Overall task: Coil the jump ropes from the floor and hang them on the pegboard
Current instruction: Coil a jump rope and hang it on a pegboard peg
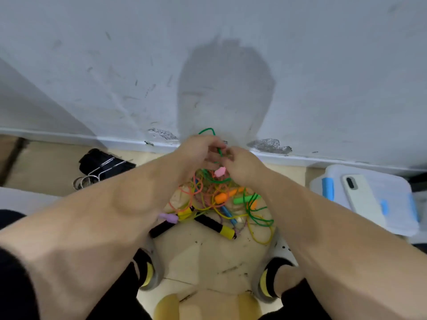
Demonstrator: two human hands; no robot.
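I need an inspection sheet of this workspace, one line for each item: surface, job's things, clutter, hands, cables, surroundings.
Surface: floor, beige, with dirt specks.
Job's things: pile of tangled jump ropes in several colours lies on the floor; green rope is partly lifted out of it.
Clutter: clips on the floor at left; box at right, with a phone on its lid.
Hands: left hand and right hand are close together above the pile, and both grip the green rope.
Cables: nothing seen.
Surroundings: wall, scuffed, with paint chipped near its base.
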